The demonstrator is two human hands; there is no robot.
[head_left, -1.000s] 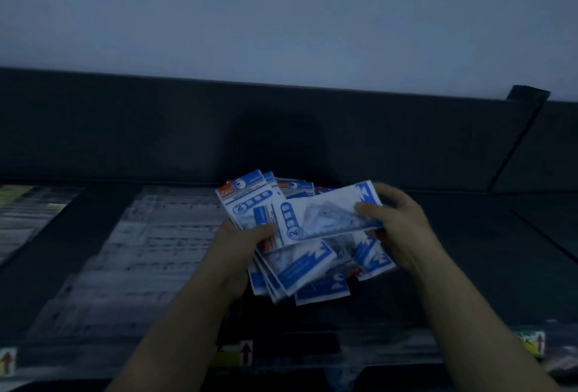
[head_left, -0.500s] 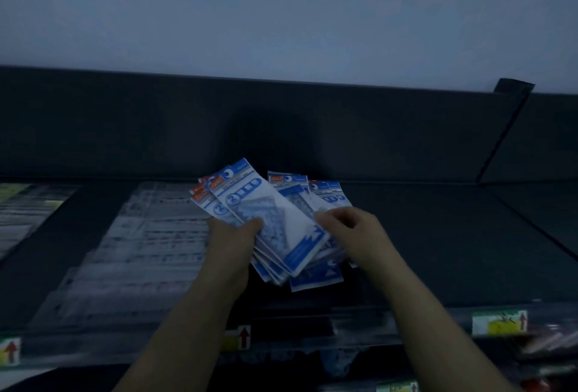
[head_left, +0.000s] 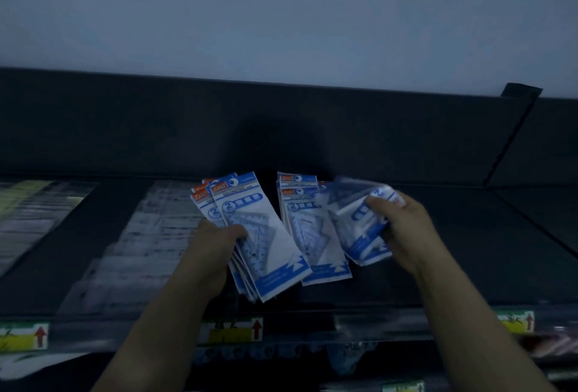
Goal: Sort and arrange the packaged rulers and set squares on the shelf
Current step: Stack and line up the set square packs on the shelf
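My left hand (head_left: pixel 215 248) grips a fanned stack of blue-and-white set square packs (head_left: pixel 259 235), thumb across the top pack, orange labels pointing away from me. A second small pile of the same packs (head_left: pixel 308 229) lies on the dark shelf (head_left: pixel 438 266) just to the right of that stack. My right hand (head_left: pixel 403 229) holds a few more packs (head_left: pixel 353 219), turned sideways and blurred, over the right side of that pile.
Rows of clear packaged rulers (head_left: pixel 150 235) lie flat on the shelf to the left, with more (head_left: pixel 34 213) at the far left. Price tags with red arrows (head_left: pixel 234 329) line the shelf's front rail. A dark back panel (head_left: pixel 281 129) rises behind.
The packs were bunched together between both hands. Now they are split: my left hand keeps one stack, my right hand has pulled a few packs off to the right, and a pile lies between.
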